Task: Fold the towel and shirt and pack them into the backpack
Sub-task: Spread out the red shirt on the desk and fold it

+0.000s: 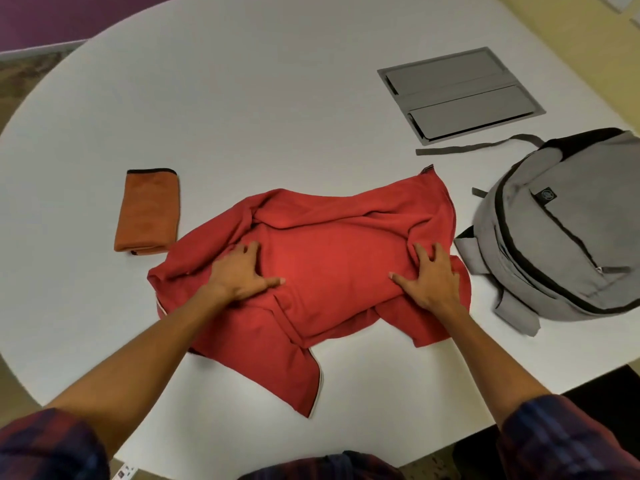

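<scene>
The red shirt [325, 268] lies spread and rumpled in the middle of the white bench [242, 116], partly folded, with one flap trailing toward the near edge. Both hands rest on it with fingers straight and spread, palms down: the left hand [242, 271] presses the shirt's left part, the right hand [429, 278] presses its right part beside a bunched fold. Neither hand grips the cloth. To the left of the shirt, just apart from it, the orange towel [149, 213] lies folded into a narrow oblong with a dark trim on its far end. To the right, near the shirt, the grey backpack [561, 230] lies flat, its straps loose on the bench. Beyond it a grey hatch panel [460, 95] sits flush in the bench top. Dark plaid sleeves [568, 441] are rolled at the forearms.
</scene>
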Motion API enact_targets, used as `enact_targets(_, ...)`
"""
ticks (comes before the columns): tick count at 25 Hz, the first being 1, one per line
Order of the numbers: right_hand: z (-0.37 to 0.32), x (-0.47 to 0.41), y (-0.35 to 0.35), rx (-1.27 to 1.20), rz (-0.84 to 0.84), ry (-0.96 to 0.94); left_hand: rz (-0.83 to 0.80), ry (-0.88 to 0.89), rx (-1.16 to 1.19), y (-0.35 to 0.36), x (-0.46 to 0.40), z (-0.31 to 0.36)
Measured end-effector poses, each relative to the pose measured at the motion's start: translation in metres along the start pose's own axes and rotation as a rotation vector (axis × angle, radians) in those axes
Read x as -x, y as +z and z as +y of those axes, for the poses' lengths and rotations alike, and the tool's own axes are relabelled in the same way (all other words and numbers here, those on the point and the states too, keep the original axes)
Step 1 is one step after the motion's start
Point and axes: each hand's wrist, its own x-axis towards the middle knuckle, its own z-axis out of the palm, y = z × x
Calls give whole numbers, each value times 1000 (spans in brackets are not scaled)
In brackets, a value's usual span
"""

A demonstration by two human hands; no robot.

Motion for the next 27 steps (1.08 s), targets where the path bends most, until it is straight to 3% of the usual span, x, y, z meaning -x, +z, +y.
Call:
enact_targets(5, 21, 9, 7, -21, -83, 73, -146, -32, 20, 39, 35, 11)
enact_targets(10, 77, 17, -3, 142, -116, 95, -175, 94, -12, 58, 50, -4)
enact_targets(14, 90, 26, -10, 157, -25, 84, -182, 186, -7, 54, 56, -12)
enact_targets(18, 98, 33, -22, 191, 4, 136, -208, 111, 72, 44, 59, -42)
enact_targets(21, 81, 30, -37, 337, -24, 258, -102, 118, 140, 34, 57, -58)
enact_targets(23, 56, 23, -46, 428, 46, 278, 68, 116, 171, 23, 48, -55)
enact_targets(27, 7, -8, -54, 274, 261, -21, 400, 108, 137, -5, 14, -34)
